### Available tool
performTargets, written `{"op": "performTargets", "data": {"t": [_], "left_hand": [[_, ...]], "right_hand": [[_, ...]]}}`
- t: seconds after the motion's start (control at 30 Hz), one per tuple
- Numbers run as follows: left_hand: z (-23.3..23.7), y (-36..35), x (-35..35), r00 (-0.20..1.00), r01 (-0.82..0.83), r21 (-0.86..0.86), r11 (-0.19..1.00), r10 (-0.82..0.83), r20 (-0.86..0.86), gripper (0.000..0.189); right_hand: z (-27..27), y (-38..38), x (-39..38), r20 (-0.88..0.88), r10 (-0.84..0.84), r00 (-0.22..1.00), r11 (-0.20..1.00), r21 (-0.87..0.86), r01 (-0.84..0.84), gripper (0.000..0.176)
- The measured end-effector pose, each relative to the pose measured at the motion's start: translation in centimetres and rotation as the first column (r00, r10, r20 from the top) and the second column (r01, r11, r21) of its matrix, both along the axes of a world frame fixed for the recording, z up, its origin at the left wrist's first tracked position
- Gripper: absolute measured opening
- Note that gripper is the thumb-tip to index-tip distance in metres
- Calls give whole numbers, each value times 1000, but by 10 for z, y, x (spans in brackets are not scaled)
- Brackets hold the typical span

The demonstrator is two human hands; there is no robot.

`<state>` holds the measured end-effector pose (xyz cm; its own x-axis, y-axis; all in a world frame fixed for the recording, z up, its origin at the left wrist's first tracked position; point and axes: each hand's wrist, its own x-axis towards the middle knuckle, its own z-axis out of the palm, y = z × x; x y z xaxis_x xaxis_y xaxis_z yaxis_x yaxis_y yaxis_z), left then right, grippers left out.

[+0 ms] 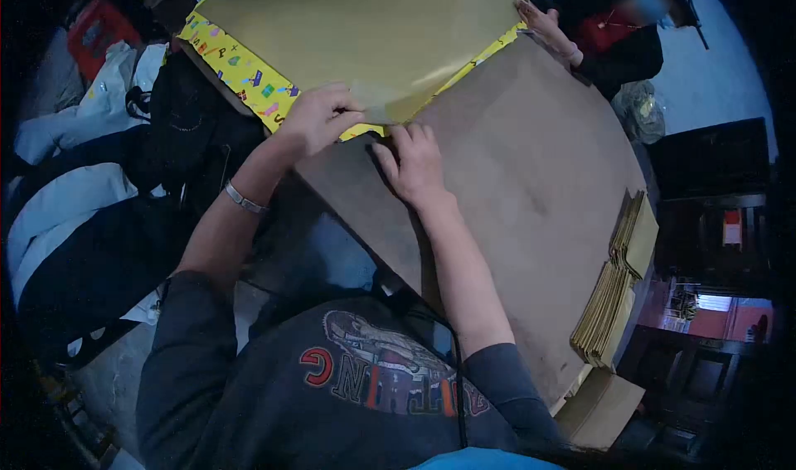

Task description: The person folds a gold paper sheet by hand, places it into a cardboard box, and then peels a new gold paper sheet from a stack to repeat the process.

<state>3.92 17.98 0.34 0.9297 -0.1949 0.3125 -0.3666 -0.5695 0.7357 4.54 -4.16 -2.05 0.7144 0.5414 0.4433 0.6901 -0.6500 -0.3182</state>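
A large tan sheet with a slight sheen lies over yellow printed paper, whose patterned border shows along the near edges. My left hand is at the near corner, its thumb and fingers closed on the tan sheet's edge, which bends up slightly there. Just to the right, my right hand rests on the brown table, fingertips touching the yellow paper's edge and thumb spread apart. What lies under my left palm is hidden.
Across the table, a co-worker's hand touches the sheet's far right corner. Stacked folded brown card pieces stand along the table's right edge, near a cardboard box. Dark and white cloth is heaped at left.
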Motion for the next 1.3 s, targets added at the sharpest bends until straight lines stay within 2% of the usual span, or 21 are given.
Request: {"op": "performTargets", "data": {"t": [0.07,0.13,0.2,0.23,0.33,0.37,0.47,0.5,0.53,0.6,0.63,0.67,0.8,0.87,0.9,1.03,1.1,1.17,1.23,1.3], "left_hand": [[3,0,-1,998,-11,-9,1000,11,-65,14],[8,-3,-6,998,-24,-70,997,20,-60,14],[3,-2,-5,989,-30,-216,976,-2,-148,14],[4,-1,-4,999,-5,-152,988,-3,-54,15],[4,0,-1,998,-4,-143,990,-6,-64,17],[7,-3,-4,968,-79,-201,976,27,-249,16],[0,0,0,979,-76,-165,983,42,-200,16],[3,-2,-2,930,-142,-266,953,37,-365,16],[1,-2,-1,930,-141,-266,954,36,-365,16],[-6,1,4,986,-70,-228,971,32,-166,17],[-8,2,5,978,-62,-299,952,-2,-210,20],[-10,3,6,978,-61,-298,953,-3,-209,20],[0,3,4,956,-90,-215,972,24,-294,22],[-6,4,5,978,-104,-216,971,61,-198,22],[-6,6,6,980,-64,-244,968,15,-197,21],[-7,0,2,987,-78,-326,942,27,-158,17],[-8,-5,1,967,-241,-301,923,202,-155,16],[-13,-3,2,969,-241,-290,926,215,-120,14],[-14,0,1,988,-143,-251,958,153,24,10],[-13,2,-2,989,-145,-208,967,149,5,10]], "right_hand": [[1,1,-1,-33,16,999,1000,6,-16,37],[0,1,-1,-36,-3,999,1000,3,3,37],[-1,0,-1,-29,2,1000,1000,1,-2,36],[-1,0,0,-23,9,1000,1000,-1,-9,36],[-1,0,0,31,22,999,1000,17,-22,40],[-1,0,1,30,15,999,1000,2,-16,40],[-3,0,1,40,8,999,1000,13,-9,39],[-3,-1,1,25,10,1000,1000,-3,-10,40],[-3,-1,1,25,10,1000,1000,-3,-10,40],[-2,-1,1,10,-9,1000,1000,-3,9,40],[1,0,-1,-7,-15,1000,1000,10,15,39],[-1,-1,0,-1,-11,1000,1000,12,11,38],[-3,-1,1,13,16,1000,999,45,-16,37],[-10,-4,3,-3,-4,1000,1000,3,4,37],[-9,-3,3,-3,-5,1000,1000,3,5,37],[-9,-4,3,-24,-4,1000,1000,9,4,38],[-8,-4,3,-18,-4,1000,1000,-6,4,38],[-3,-3,1,-42,0,999,1000,-6,0,39],[-3,-3,1,-70,-21,997,1000,-11,21,39],[-5,-3,1,-73,-27,997,1000,0,27,40]]}}
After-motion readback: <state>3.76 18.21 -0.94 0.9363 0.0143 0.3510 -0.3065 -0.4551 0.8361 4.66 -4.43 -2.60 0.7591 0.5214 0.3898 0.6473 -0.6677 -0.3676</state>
